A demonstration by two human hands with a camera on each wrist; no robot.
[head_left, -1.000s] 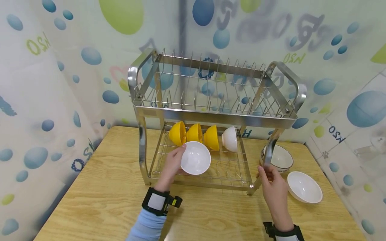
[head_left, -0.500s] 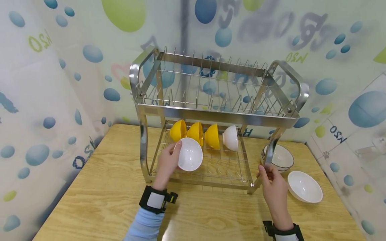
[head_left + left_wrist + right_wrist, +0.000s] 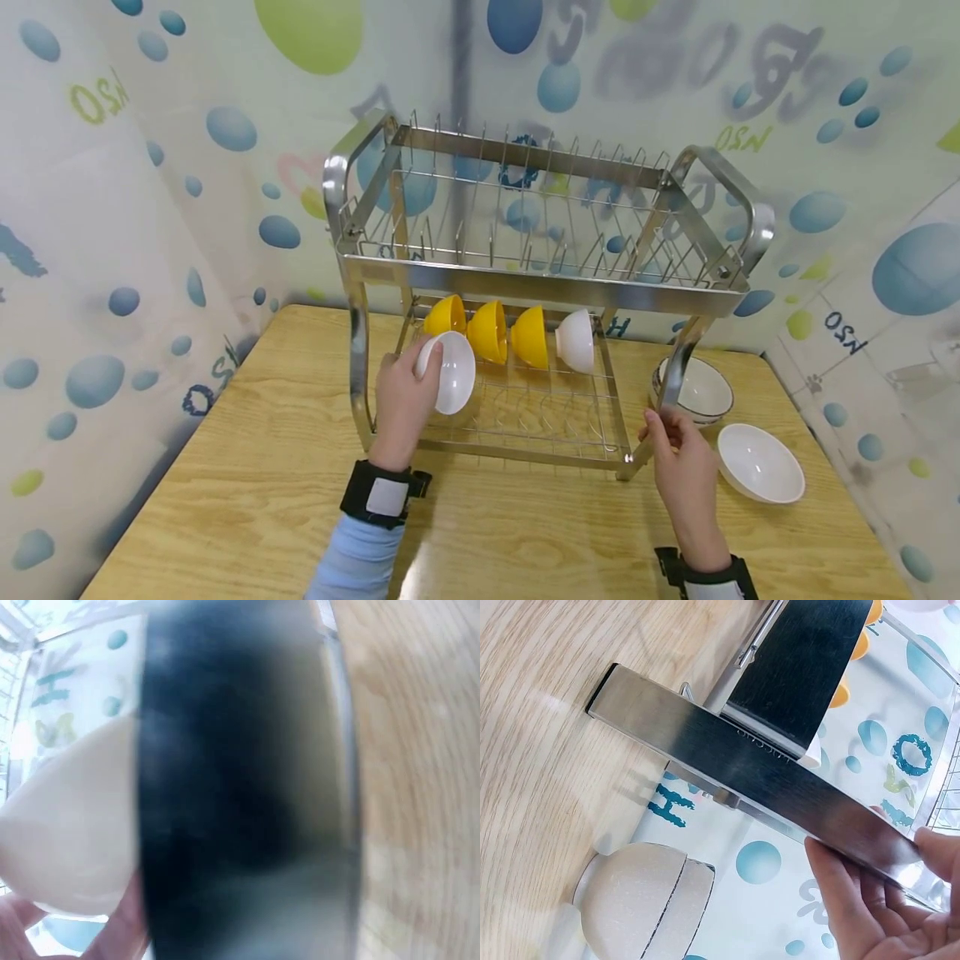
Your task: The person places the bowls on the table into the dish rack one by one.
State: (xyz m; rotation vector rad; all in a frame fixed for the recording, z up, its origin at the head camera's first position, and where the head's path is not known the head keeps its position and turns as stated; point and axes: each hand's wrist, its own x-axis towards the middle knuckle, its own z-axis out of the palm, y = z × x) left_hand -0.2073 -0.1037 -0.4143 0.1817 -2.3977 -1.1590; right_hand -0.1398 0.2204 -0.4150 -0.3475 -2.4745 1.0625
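Note:
My left hand (image 3: pixel 405 396) holds a white bowl (image 3: pixel 456 373) by its rim and side, thumb toward me. The bowl is tilted, its hollow facing right, above the front left of the lower tier of a metal dish rack (image 3: pixel 540 283). Its pale outer side also fills the left of the left wrist view. Behind it, three yellow bowls (image 3: pixel 529 337) and another white bowl (image 3: pixel 576 342) stand on edge in a row. With thumb and fingers my right hand (image 3: pixel 684 475) grips the rack's front right leg (image 3: pixel 727 765).
A patterned bowl (image 3: pixel 701 392) and a wide white bowl (image 3: pixel 759 463) lie on the wooden table (image 3: pixel 247 433) to the right of the rack. Wire dividers line both tiers. A printed sheet covers the wall behind.
My left hand has moved left and slightly back with the white bowl, turning its opening from facing me toward the right. The right hand keeps its grip on the rack leg.

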